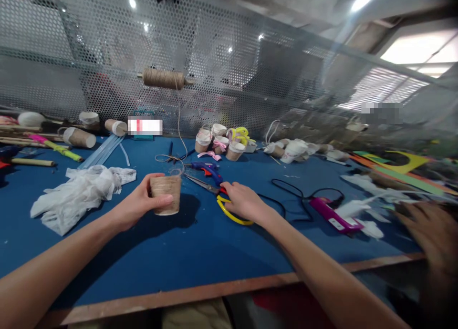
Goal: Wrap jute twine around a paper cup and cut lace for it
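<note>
In my left hand (139,200) is a small cup wrapped in brown twine (171,193), held upright just above the blue table with the thumb across its front. A loose strand of twine runs from the cup's rim up to a spool (162,78) mounted on the mesh panel. My right hand (243,202) is closed on the handles of a pair of scissors (211,189), red and yellow at the grips. The blades point left toward the cup. Just behind them lies a blue glue gun (211,170).
Crumpled white plastic (88,193) and clear glue sticks (103,150) lie left. Several small decorated cups (235,150) stand at the back. A purple device (334,217) with a black cable lies right, near another person's blurred hand (429,224). A wooden edge (214,292) borders the table.
</note>
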Motion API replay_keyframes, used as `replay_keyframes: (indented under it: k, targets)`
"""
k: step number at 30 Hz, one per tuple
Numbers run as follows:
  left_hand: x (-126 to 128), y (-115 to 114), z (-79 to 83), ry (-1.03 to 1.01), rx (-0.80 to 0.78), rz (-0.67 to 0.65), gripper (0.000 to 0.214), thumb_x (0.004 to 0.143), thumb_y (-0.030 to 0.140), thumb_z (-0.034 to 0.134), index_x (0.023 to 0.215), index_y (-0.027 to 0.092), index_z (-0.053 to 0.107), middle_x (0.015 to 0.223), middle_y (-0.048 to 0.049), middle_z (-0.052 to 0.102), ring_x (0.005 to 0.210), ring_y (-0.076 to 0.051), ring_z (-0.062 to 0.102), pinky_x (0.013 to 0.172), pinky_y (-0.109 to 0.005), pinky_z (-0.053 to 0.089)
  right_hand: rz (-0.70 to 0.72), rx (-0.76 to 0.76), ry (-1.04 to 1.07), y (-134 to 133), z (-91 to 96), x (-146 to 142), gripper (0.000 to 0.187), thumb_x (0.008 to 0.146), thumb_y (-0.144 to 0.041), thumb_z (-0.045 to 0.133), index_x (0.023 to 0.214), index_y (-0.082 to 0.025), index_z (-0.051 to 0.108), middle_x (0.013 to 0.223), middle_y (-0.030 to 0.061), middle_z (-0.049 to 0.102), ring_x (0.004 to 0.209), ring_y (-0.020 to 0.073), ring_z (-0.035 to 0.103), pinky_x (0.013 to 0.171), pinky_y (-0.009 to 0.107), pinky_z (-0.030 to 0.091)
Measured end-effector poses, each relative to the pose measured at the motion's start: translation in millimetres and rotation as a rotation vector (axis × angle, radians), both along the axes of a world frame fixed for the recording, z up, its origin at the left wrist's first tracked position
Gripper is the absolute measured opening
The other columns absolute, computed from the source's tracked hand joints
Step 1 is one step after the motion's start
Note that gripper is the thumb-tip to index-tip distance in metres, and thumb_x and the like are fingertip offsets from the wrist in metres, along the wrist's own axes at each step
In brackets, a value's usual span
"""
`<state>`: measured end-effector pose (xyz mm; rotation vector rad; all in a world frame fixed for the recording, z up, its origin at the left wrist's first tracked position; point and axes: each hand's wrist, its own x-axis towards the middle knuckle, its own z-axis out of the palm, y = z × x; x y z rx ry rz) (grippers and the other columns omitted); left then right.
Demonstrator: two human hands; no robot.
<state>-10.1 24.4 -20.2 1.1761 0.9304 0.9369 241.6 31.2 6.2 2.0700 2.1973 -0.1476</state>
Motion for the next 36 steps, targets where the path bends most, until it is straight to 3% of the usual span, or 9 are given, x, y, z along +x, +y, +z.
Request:
replay_keyframes:
  k: [6,9,13,17,21,24,29,31,36]
  targets:
    - [-1.7,2.0,-0.7,-0.14,-0.122,-0.071,0.052,0.065,0.028,0.073,0.108,0.017,0.046,0.119,-0.0114,0.056,0.101,-0.02,0.06,0.083,-0.028,0.05,-0.046,-0.043,0.222,-0.3,4.1,8.1,0.058,0.062,-0.017,0.063,0.118,-0.01,0.051,0.098,0.0164,0.06,0.088,0.029,0.056,0.068,0.032,0.039]
    - [-1.8,2.8,1.5,-0.165,-0.144,-0.047,0.048,0.067,0.026,0.071,0.108,0.017,0.047,0.122,-0.0104,0.056,0.1,-0.019,0.06,0.08,-0.026,0.05,-0.107,-0.109,0.438,-3.5,7.4,11.3,0.044,0.068,-0.023,0.057,0.111,-0.013,0.052,0.079,0.0083,0.061,0.069,0.0195,0.056,0.056,0.028,0.039]
    - [-3.1,3.3,3.3,-0.194,-0.144,-0.063,0.044,0.07,0.026,0.068,0.109,0.019,0.049,0.119,-0.0084,0.059,0.101,-0.02,0.061,0.078,-0.026,0.05,-0.139,-0.25,0.75,-11.6,12.9,10.2,0.02,0.078,-0.03,0.045,0.092,-0.016,0.051,0.061,-0.0003,0.052,0.043,0.0096,0.044,0.041,0.024,0.034]
    - [-4.3,5.3,1.0,-0.255,-0.128,-0.081,0.047,0.068,0.028,0.07,0.111,0.019,0.051,0.114,-0.0075,0.062,0.099,-0.02,0.061,0.082,-0.028,0.049,-0.035,-0.296,1.027,-25.1,11.9,2.3,0.024,0.077,-0.042,0.053,0.079,-0.019,0.046,0.05,-0.0073,0.039,0.037,0.0058,0.034,0.037,0.021,0.027]
    - [-5.2,7.1,0.1,-0.33,-0.116,-0.088,0.056,0.062,0.03,0.075,0.112,0.017,0.053,0.109,-0.0082,0.065,0.097,-0.021,0.062,0.084,-0.03,0.047,0.095,-0.208,1.334,-32.8,10.4,-7.2,0.04,0.074,-0.043,0.062,0.102,-0.019,0.046,0.058,-0.0044,0.052,0.05,0.0094,0.05,0.051,0.024,0.042]
    - [-6.5,6.7,2.3,-0.37,-0.099,-0.074,0.057,0.058,0.033,0.078,0.108,0.015,0.056,0.104,-0.0087,0.067,0.094,-0.022,0.062,0.08,-0.029,0.048,0.147,-0.164,1.274,-27.8,11.2,-9.7,0.05,0.072,-0.047,0.064,0.109,-0.021,0.042,0.083,0.0027,0.057,0.074,0.0148,0.057,0.065,0.029,0.047]
    - [-9.6,5.1,7.8,-0.376,-0.05,-0.073,0.058,0.055,0.036,0.078,0.105,0.014,0.059,0.098,-0.0094,0.067,0.09,-0.023,0.063,0.076,-0.03,0.047,0.333,-0.071,1.155,-13.8,8.9,-7.6,0.065,0.059,-0.05,0.073,0.108,-0.025,0.039,0.102,0.0056,0.05,0.104,0.0217,0.05,0.085,0.035,0.044]
    - [-10.6,5.3,9.5,-0.36,-0.05,-0.069,0.06,0.054,0.037,0.078,0.107,0.014,0.059,0.098,-0.0096,0.067,0.091,-0.024,0.062,0.075,-0.03,0.047,0.335,-0.038,1.06,-12.6,7.2,-8.9,0.059,0.062,-0.048,0.071,0.107,-0.024,0.041,0.102,0.0062,0.052,0.1,0.0215,0.052,0.086,0.037,0.043]
    - [-10.9,7.0,10.5,-0.379,-0.062,-0.044,0.053,0.056,0.038,0.076,0.1,0.014,0.06,0.09,-0.0075,0.068,0.084,-0.021,0.062,0.072,-0.028,0.047,0.248,0.069,0.757,-17.4,2.3,-16.4,0.039,0.071,-0.04,0.063,0.1,-0.019,0.049,0.085,0.0037,0.056,0.072,0.0168,0.052,0.066,0.033,0.047]
